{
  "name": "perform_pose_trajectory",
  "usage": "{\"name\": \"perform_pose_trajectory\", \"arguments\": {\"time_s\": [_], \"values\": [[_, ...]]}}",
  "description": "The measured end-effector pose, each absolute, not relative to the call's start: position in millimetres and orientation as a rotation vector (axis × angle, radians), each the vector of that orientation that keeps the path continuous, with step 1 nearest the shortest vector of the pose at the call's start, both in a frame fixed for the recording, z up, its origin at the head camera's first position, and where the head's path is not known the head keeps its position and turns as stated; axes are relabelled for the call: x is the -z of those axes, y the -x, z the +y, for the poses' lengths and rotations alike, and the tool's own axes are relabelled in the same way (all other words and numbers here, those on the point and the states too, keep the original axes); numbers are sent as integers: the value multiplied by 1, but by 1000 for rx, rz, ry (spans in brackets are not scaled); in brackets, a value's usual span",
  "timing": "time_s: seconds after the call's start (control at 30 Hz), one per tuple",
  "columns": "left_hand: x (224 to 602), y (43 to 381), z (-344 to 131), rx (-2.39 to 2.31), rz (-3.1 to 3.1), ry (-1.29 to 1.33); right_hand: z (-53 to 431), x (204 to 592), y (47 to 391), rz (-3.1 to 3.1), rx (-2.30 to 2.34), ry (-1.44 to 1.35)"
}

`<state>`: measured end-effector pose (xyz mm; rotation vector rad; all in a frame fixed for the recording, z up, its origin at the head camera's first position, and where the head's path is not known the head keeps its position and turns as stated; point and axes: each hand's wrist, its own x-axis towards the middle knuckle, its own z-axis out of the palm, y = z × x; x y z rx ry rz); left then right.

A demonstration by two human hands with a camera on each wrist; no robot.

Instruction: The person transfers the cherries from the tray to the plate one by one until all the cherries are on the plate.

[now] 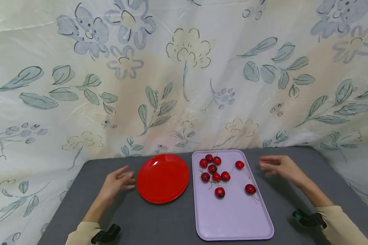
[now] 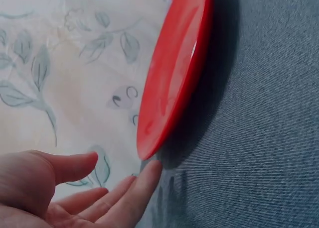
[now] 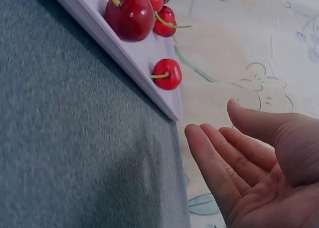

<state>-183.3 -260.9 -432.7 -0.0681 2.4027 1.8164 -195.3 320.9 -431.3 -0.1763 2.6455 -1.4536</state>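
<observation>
My left hand (image 1: 114, 183) hovers just left of a round red plate (image 1: 163, 178), its fingers relaxed and holding nothing. In the left wrist view the fingertips (image 2: 152, 171) come close to the rim of the plate (image 2: 174, 78). To the right of the plate lies a lilac rectangular tray (image 1: 233, 219) with several red cherries (image 1: 216, 177) grouped in its far left part. Two stemmed cherries sit apart near the tray's right side, one a cherry (image 1: 240, 165) farther back, one a cherry (image 1: 250, 189) nearer. My right hand (image 1: 283, 167), loose and holding nothing, is right of the tray's far corner.
Plate and tray stand side by side on a grey cloth-covered table (image 1: 159, 224). A floral curtain (image 1: 184, 85) hangs right behind the table's far edge. Each wrist wears a dark band, such as the left band (image 1: 106, 234).
</observation>
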Motion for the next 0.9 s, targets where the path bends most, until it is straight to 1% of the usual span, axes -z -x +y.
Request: {"name": "perform_pose_trajectory", "arguments": {"time_s": [0.3, 0.57, 0.9], "values": [[443, 181, -251, -1839, 2283, 113, 305, 438, 202, 2659, 1419, 202], [452, 183, -248, -1819, 2307, 141, 289, 444, 206, 2711, 1403, 235], [455, 192, -249, -1821, 2305, 172, 275, 444, 210, 2819, 1231, 218]]}}
